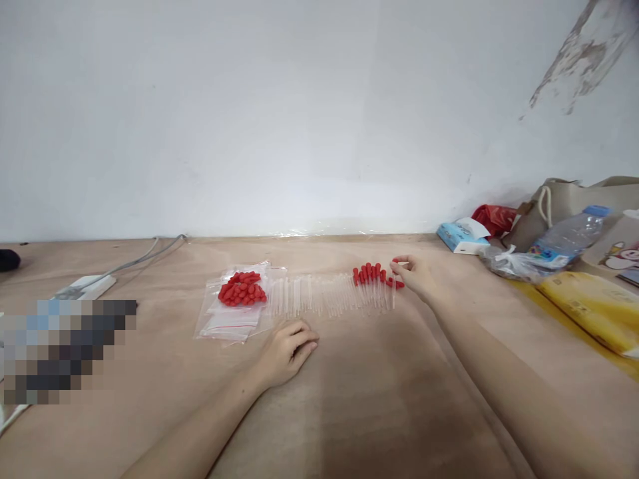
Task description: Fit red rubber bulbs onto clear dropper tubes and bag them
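The table (164, 379) bears a row of clear dropper tubes (294, 296), zip bags (210, 319) with heaped red bulbs (242, 291) on its left, the loosely curled, empty left hand (288, 349) nearby, and the right hand (413, 274) at its right end, pinching a red-bulbed dropper (394, 295).

Blue tissue pack (455, 238), clear bottle (574, 233) (blue-capped), and yellow packet (589, 307).

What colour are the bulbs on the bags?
The bulbs are red; the head view shows them.
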Available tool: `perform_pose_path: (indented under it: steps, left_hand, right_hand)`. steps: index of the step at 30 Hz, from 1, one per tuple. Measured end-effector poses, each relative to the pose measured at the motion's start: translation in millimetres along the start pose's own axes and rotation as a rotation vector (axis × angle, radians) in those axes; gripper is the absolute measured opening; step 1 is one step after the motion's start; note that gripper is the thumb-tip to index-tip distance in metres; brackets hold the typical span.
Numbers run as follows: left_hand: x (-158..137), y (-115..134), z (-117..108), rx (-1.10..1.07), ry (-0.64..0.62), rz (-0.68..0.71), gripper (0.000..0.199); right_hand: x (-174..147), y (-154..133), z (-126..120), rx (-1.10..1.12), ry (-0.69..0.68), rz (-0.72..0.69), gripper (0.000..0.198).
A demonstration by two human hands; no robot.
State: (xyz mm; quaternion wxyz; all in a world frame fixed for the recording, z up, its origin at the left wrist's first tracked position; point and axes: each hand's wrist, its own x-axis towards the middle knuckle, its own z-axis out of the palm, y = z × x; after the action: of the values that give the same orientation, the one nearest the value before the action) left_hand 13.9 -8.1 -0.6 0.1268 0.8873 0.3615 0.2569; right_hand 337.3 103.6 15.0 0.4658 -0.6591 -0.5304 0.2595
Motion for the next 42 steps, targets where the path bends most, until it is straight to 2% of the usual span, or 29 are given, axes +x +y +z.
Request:
perform_pose_path:
  steps: [7, 17, 24, 31, 37, 42]
  left_hand:
    - [-1, 0, 1, -0.015, 0.025, 0.008, 0.021]
    - [0, 0, 1, 0.001, 0.02, 0.003, 0.02]
    - [-1, 0, 0, 0.005, 0.011, 0.002, 0.021]
    - [0, 2, -1, 0.004, 0.004, -0.015, 0.021]
    - [-1, 0, 1, 0.011, 0.008, -0.017, 0.021]
    - [-1, 1, 2, 0.011, 0.022, -0.001, 0.022]
  right_hand:
    - [13, 8, 17, -0.202, -0.019, -0.002, 0.023]
    - [9, 31, -12, -0.342, -0.009, 0.009, 0.023]
    - [2, 42, -9, -0.487, -0.094, -0.05, 0.023]
    - [2, 31, -2, -0.631, -0.013, -0.194, 0.011]
    - [-1, 30, 1, -0.608, 0.028, -0.316, 0.01]
    - [-10, 29, -2, -0.559, 0.126, -0.336, 0.016]
